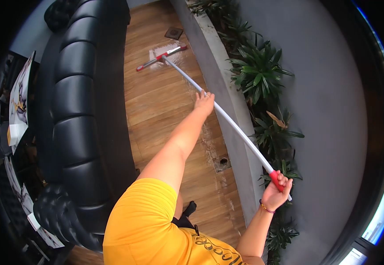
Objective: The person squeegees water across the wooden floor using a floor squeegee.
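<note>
A floor squeegee (238,126) with a long pale pole slants across the middle of the view. Its red and grey head (162,57) rests on the wood-look floor, where water shines around it. My left hand (205,102) is closed on the pole partway along, with the arm stretched forward. Near the pole's end, my right hand (277,192) wraps around the red grip (276,180), and a bracelet circles that wrist.
To the left runs a black tufted sofa (75,97). A grey planter wall (218,57) with leafy plants (258,75) borders the right side. The wet floor (170,132) has a dark drain cover (174,33) at the far end and an open drain hole (222,163) nearer me.
</note>
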Available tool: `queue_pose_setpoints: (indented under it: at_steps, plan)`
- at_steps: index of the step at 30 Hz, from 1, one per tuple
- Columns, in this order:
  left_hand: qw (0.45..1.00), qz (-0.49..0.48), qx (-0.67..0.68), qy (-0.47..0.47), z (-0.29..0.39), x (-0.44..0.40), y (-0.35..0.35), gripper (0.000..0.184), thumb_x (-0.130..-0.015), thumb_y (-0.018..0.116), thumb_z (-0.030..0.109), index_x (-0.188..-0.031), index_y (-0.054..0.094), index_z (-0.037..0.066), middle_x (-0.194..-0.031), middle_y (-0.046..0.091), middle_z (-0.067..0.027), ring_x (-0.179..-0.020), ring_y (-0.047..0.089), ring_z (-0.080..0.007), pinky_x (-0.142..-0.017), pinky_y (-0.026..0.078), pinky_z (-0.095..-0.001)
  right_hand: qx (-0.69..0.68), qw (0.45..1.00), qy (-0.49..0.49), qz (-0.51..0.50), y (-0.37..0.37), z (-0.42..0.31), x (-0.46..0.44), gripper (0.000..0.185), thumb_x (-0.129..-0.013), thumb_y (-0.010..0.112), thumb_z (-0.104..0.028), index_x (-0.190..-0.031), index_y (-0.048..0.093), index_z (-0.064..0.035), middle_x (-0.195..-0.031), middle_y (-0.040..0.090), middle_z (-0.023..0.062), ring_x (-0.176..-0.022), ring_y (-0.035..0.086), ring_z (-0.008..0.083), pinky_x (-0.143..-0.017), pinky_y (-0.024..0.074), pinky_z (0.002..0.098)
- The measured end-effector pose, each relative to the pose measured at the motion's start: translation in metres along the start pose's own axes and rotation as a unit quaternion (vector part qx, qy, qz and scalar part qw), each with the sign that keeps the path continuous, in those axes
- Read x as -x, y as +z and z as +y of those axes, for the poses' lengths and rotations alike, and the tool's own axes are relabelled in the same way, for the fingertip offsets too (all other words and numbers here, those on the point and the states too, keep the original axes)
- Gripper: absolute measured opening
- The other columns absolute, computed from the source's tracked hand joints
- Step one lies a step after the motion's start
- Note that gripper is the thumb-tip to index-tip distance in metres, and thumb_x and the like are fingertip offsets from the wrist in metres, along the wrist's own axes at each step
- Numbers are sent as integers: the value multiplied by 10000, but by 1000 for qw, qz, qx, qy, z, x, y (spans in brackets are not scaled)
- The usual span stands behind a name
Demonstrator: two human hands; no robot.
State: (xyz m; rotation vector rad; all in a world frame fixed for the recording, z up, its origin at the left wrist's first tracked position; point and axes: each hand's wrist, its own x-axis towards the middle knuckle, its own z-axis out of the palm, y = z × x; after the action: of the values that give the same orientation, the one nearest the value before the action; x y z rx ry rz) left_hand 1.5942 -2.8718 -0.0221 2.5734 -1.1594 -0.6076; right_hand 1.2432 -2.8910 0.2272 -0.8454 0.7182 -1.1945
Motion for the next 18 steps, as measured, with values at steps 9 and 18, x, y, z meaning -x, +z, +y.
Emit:
queue_pose_setpoints:
  at_steps: [9,18]
  plan:
    - [989,-83,6,124,147,182,65,453,-861,611,251,-1245,469,55,-1333,449,-150,-1324,314,-450,-1081,274,-596,-4,999,-5,36,-145,-175,102,279,-991,451,-185,-734,456,-77,-707,434,21,-780,476,181,-973,392,405]
    - [965,-112,19,236,264,355,113,345,-868,613,290,-1113,526,63,-1202,552,-133,-1212,462,-318,-1061,292,-597,76,995,-60,-32,-266,-333,197,277,-996,451,-190,-742,415,-84,-710,414,27,-752,454,177,-922,398,426]
